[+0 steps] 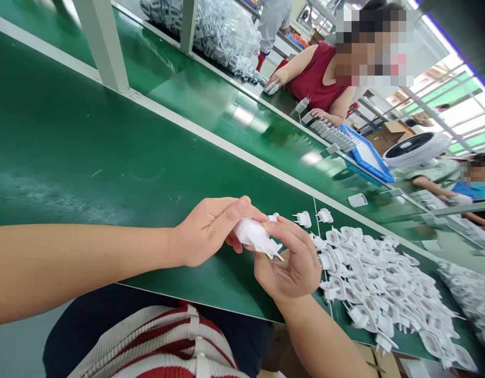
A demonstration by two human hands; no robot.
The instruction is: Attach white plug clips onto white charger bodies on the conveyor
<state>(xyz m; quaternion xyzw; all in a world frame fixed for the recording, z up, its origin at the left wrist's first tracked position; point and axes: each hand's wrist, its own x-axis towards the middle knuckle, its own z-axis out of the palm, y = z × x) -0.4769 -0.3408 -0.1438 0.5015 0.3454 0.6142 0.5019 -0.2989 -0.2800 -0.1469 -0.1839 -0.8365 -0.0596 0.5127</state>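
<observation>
Over the green table, my left hand (pixel 211 228) and my right hand (pixel 292 257) meet around a white plug housing (pixel 256 236) with two metal pins pointing down and to the right. The fingers of my left hand wrap its left end, with the thumb on top. My right hand grips the pin side between thumb and fingers. Just beyond my right hand lie a few loose white plug pieces, one (pixel 303 219) with its pins to the left. To the right spreads a large pile of white plug housings (pixel 376 278).
A white divider strip (pixel 211 142) crosses the green table (pixel 69 142), with a metal post (pixel 104 47) at upper left. Beyond it, a person in a red top (pixel 321 68) handles parts near a blue tray (pixel 368 157). A fan (pixel 418 149) stands at right.
</observation>
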